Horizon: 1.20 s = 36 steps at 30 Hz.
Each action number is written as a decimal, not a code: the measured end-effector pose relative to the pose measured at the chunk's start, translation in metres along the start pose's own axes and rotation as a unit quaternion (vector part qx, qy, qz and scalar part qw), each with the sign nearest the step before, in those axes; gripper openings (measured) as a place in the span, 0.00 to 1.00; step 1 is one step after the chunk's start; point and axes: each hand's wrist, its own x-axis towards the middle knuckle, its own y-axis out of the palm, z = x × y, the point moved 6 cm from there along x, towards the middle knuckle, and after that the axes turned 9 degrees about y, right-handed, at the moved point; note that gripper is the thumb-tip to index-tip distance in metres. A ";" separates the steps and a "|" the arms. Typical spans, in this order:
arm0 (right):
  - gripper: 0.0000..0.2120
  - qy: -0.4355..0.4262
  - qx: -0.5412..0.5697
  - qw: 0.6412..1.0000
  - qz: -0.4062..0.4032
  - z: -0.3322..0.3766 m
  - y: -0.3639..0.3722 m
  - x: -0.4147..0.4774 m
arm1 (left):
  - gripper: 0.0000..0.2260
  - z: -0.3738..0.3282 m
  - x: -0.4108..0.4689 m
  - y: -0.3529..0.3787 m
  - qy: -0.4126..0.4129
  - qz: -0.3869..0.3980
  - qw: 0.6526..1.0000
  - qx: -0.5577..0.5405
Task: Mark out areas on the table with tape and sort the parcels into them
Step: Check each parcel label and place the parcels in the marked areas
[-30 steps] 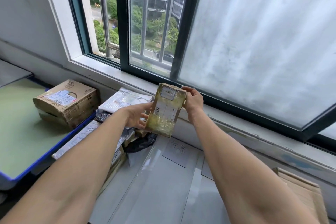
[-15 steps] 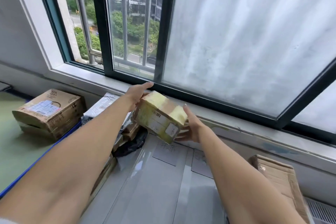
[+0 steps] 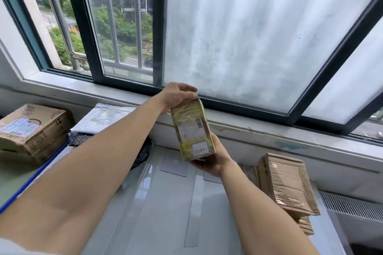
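A small parcel (image 3: 192, 130) wrapped in yellowish tape, with white labels on its face, stands on end in the air above the white table (image 3: 165, 213). My left hand (image 3: 176, 95) grips its top end from above. My right hand (image 3: 211, 161) cups its bottom end from below. Strips of tape (image 3: 195, 209) run along the table and split it into areas, and paper labels (image 3: 174, 163) lie at the far end of these areas. A brown cardboard parcel (image 3: 288, 182) lies in the right area.
At the left, a cardboard box (image 3: 35, 128) sits on a green desk with a blue edge (image 3: 31, 180). White and black mailer bags (image 3: 103, 116) are piled between that desk and the table. A window sill (image 3: 269, 130) runs behind. A radiator grille (image 3: 352, 205) is at the right.
The parcel has been turned from lying tilted to standing on end. My left hand moved to its top, my right hand went under it. The view swung right.
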 end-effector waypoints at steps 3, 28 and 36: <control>0.29 -0.015 0.029 0.999 -0.002 -0.008 -0.016 -0.015 | 0.17 0.004 -0.007 0.022 -0.009 0.014 0.998 0.058; 0.14 -0.138 -0.190 0.940 -0.246 -0.123 -0.118 -0.175 | 0.19 0.066 -0.212 0.205 -0.220 -0.161 0.962 0.017; 0.17 -0.136 -0.183 0.918 -0.325 -0.162 -0.205 -0.210 | 0.12 0.084 -0.250 0.282 -0.278 -0.129 0.951 0.050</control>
